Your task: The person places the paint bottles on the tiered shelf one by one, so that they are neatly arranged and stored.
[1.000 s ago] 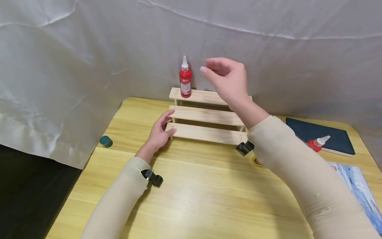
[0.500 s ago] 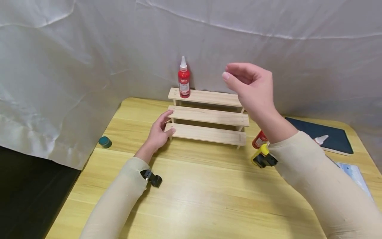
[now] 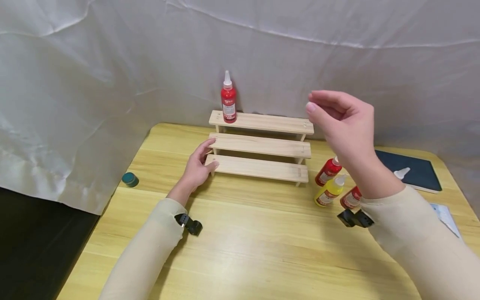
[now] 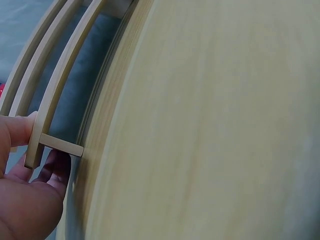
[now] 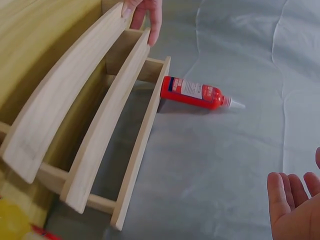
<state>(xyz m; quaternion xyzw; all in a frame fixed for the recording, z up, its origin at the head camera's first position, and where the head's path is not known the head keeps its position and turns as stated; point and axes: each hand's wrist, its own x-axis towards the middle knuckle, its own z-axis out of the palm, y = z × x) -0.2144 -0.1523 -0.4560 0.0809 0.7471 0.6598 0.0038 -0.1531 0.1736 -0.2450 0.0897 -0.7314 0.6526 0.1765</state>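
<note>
A three-step wooden rack [image 3: 258, 167] stands against the back curtain in the head view. My left hand [image 3: 196, 166] grips its left end; in the left wrist view the thumb [image 4: 22, 129] lies on a plank and fingers reach beneath. On the top step's left end, a red squeeze bottle [image 3: 228, 104] with a white nozzle stands upright. My right hand [image 3: 348, 129] hovers in the air right of the rack, its fingers loosely curled around nothing. Below it stand a yellow bottle [image 3: 329, 192] and two red bottles, one behind [image 3: 327, 171] and one beside [image 3: 351, 198], partly hidden by the wrist.
A small teal jar or cap [image 3: 130, 179] sits near the table's left edge. At the right lie a dark flat panel [image 3: 412, 166] and a blue-white printed sheet [image 3: 446, 216]. Another white nozzle [image 3: 401, 173] shows past the right forearm. A grey curtain [image 3: 180, 62] borders the table.
My right hand has moved right, away from above the rack, uncovering its right end and the bottles below. The left hand keeps its grip; the red bottle on the top step stays put.
</note>
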